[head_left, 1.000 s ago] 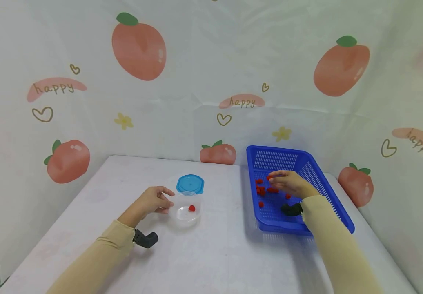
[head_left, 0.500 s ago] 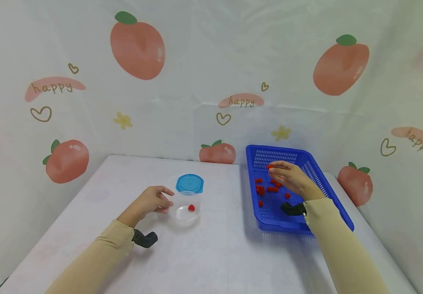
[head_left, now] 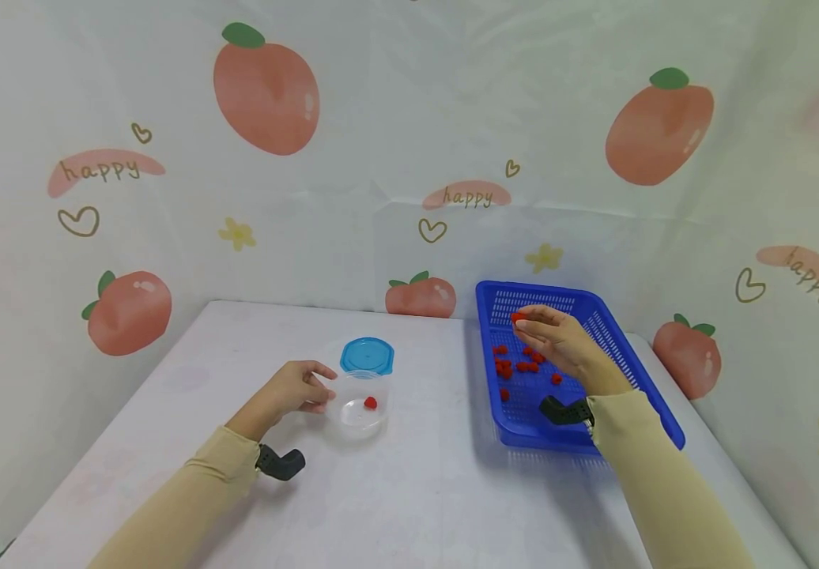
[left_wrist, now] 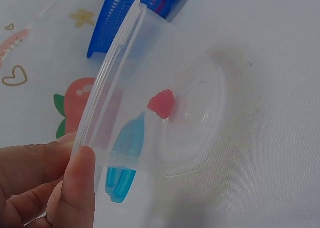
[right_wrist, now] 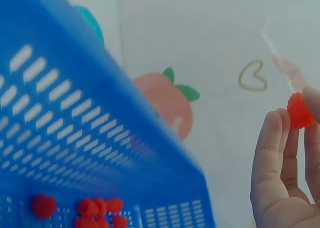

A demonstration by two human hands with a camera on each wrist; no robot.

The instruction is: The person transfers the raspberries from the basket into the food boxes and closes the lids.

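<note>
My left hand pinches the rim of a clear plastic tub that stands on the table. One red raspberry lies inside the tub. Over the blue basket, my right hand is raised and holds another raspberry between thumb and fingertips. Below that hand, several more raspberries lie scattered on the basket's floor, most of them toward its left side.
A blue lid lies flat just behind the tub. Bare white table stretches between tub and basket. Behind everything hangs a printed cloth, close to the basket's far side.
My right hand has risen from the basket's floor with a raspberry in its fingertips, drifting slightly left. The left hand and tub have stayed in place.
</note>
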